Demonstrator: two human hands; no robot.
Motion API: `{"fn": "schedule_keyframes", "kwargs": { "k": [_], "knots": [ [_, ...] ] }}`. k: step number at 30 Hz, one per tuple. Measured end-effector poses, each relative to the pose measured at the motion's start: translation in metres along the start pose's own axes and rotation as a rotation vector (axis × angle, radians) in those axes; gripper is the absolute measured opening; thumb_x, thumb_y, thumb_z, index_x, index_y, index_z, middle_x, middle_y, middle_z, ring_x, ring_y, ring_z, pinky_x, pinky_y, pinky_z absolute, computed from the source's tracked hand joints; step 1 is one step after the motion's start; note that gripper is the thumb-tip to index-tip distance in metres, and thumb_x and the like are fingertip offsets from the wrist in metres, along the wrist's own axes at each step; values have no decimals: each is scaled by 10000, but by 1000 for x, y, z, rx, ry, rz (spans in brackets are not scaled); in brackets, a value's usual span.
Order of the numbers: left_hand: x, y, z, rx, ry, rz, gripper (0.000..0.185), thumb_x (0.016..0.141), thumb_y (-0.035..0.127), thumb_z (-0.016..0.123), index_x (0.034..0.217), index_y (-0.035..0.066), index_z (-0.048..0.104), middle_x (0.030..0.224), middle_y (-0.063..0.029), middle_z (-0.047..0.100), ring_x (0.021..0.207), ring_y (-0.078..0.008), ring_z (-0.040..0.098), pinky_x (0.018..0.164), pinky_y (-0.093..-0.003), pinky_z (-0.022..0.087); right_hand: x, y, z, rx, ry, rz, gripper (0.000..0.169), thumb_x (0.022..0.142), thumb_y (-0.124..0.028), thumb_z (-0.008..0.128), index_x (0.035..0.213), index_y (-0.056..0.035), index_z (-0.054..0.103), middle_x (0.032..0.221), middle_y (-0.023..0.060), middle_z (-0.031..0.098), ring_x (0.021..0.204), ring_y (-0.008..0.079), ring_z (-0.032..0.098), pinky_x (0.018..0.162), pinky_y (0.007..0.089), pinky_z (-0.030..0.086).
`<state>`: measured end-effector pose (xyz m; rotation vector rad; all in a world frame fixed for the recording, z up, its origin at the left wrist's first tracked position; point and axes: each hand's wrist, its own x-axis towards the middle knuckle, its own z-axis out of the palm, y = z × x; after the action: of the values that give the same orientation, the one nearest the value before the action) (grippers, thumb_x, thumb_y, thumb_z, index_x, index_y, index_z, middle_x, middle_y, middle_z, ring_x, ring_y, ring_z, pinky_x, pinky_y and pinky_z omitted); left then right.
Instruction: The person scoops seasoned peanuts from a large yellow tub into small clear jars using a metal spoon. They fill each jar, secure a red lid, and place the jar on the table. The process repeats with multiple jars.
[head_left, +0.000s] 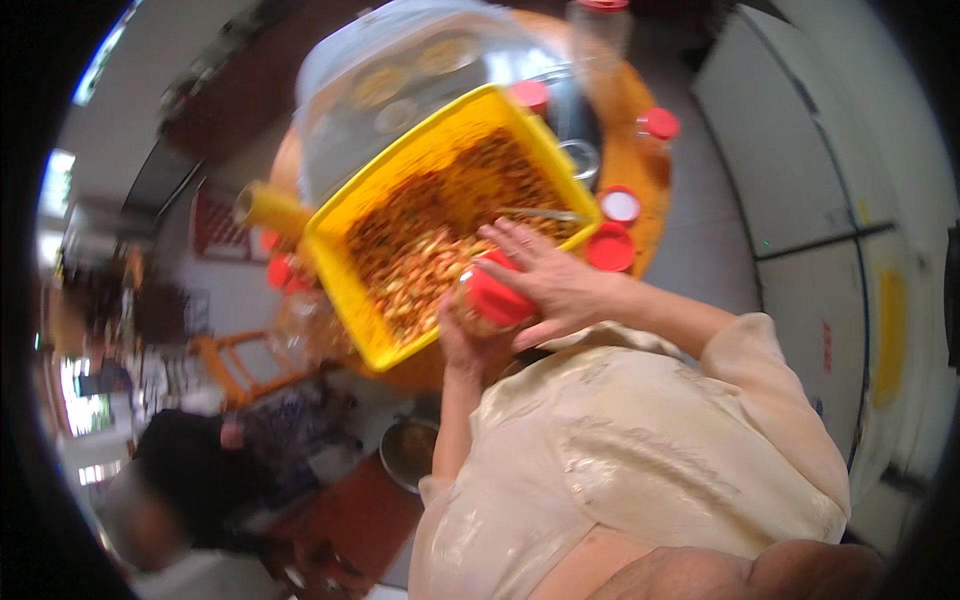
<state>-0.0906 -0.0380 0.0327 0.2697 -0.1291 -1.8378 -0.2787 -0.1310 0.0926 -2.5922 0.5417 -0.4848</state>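
A clear jar with a red lid (499, 289) is tilted over the near edge of a yellow rectangular plastic tub (341, 304). My left hand (465, 341) is wrapped around the jar's body from below. Across the lid lies my right hand (551, 285), its fingers spread and its thumb at the near side. Inside the tub is a chopped, reddish food mixture (420, 277), paler near the jar and darker towards the far side. A metal utensil handle (540, 214) rests on the mixture by my right fingertips. Motion blurs the hands and jar.
The round wooden table (656, 217) also bears loose red lids (610, 247), lidded jars (658, 126) and a mesh food cover (322, 97) over dishes. A wooden chair (232, 367) and another person (202, 472) are at the left, a metal pot (409, 450) below the table.
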Motion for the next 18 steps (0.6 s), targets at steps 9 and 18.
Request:
{"fn": "schedule_keyframes", "kwargs": {
  "k": [9, 18],
  "knots": [
    [14, -9, -21, 369, 69, 186, 576, 1033, 517, 397, 1355, 63, 548, 1250, -113, 670, 1124, -228, 670, 960, -373, 562, 10, -1, 54, 402, 427, 274, 654, 882, -219, 636, 1473, -18, 443, 1383, 206, 475, 1255, 358, 498, 1094, 417, 385],
    [-11, 26, -16, 106, 94, 184, 577, 1063, 462, 321, 1441, 56, 480, 1405, -118, 592, 1247, -246, 610, 1084, -412, 488, 36, -3, 11, 61, -7, -113, 963, 834, -536, 694, 1579, -77, 294, 1651, 271, 120, 1517, 456, 180, 1213, 510, 222]
  ]
}}
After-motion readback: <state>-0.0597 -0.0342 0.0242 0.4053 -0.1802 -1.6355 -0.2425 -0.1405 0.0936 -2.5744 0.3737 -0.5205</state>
